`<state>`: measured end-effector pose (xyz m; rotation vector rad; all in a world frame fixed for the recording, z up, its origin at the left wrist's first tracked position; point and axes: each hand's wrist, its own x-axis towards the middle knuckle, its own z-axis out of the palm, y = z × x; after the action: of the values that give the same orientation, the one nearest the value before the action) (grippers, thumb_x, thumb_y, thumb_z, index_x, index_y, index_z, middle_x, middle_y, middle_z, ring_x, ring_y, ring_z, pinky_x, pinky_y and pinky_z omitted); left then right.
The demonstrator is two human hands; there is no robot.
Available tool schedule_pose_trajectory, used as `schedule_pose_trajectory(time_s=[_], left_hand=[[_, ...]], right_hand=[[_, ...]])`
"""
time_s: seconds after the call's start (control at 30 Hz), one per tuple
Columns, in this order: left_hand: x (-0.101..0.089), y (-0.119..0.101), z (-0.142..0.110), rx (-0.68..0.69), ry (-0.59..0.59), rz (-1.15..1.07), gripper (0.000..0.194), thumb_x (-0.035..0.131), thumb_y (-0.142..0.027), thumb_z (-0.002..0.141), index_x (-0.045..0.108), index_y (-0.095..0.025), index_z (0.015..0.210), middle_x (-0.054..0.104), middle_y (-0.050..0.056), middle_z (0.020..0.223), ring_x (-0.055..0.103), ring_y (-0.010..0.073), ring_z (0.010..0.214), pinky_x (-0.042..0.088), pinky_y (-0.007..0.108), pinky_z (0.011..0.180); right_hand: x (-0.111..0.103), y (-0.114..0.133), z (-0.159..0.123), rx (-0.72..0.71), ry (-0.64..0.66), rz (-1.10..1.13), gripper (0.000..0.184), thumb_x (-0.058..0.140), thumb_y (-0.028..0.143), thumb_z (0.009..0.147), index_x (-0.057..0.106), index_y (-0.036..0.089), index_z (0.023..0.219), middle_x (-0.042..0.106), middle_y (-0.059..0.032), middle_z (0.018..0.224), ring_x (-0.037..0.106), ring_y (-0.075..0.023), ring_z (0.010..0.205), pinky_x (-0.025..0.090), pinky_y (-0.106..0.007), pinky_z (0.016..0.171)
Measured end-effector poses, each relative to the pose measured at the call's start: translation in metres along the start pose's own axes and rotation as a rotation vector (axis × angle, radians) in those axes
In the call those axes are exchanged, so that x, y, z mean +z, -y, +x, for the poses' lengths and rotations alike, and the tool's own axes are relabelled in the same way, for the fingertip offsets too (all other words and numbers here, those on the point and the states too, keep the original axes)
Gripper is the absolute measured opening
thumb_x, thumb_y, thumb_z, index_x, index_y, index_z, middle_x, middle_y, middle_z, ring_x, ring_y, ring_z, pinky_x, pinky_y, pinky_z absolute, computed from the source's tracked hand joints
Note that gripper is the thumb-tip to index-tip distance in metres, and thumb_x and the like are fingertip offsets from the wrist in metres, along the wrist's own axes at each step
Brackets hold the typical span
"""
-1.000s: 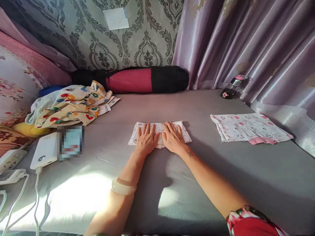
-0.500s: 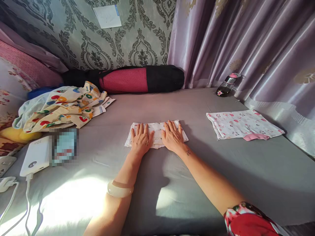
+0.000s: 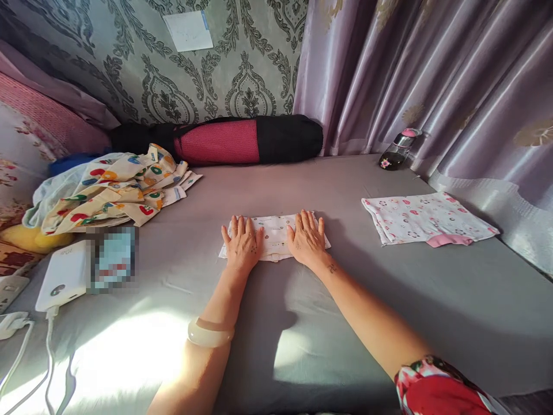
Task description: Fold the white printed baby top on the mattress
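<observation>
A small white garment with a sparse print [image 3: 273, 235] lies folded into a flat rectangle on the grey sheet, in the middle of the head view. My left hand [image 3: 243, 245] rests flat on its left part, fingers spread. On its right part my right hand [image 3: 306, 237] lies palm down, with the fingers stretched out. Between the two hands the printed cloth shows; its outer portions are partly covered by my palms. To the right, apart from my hands, is another folded white garment [image 3: 415, 218] with a pink print and a pink edge.
Crumpled colourful-print clothes [image 3: 116, 187] are heaped at the left. Nearer lies a white power bank [image 3: 64, 275] with a cable, beside a blurred-out object [image 3: 113, 259]. A black and red rolled bag [image 3: 220, 140] runs along the wall. A bottle with dark liquid [image 3: 395, 153] stands by the curtain.
My hands have slid outward over the folded garment, the left one to the left and the right one slightly to the right. More of the printed cloth shows between them.
</observation>
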<state>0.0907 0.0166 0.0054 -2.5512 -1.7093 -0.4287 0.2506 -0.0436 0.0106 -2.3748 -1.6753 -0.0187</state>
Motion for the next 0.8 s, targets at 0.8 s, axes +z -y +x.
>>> schedule_pose_trajectory(time_s=[0.8], left_hand=[[-0.003, 0.012, 0.002, -0.082, -0.001, -0.007, 0.056, 0.027, -0.039, 0.100, 0.049, -0.009, 0.142, 0.041, 0.021, 0.153, 0.031, 0.0385, 0.145, 0.024, 0.065, 0.114]], right_hand=[[0.000, -0.017, 0.008, 0.079, 0.020, -0.026, 0.061, 0.022, 0.038, 0.101, 0.038, 0.002, 0.149, 0.028, -0.0203, 0.159, 0.026, -0.0322, 0.147, 0.019, -0.054, 0.117]])
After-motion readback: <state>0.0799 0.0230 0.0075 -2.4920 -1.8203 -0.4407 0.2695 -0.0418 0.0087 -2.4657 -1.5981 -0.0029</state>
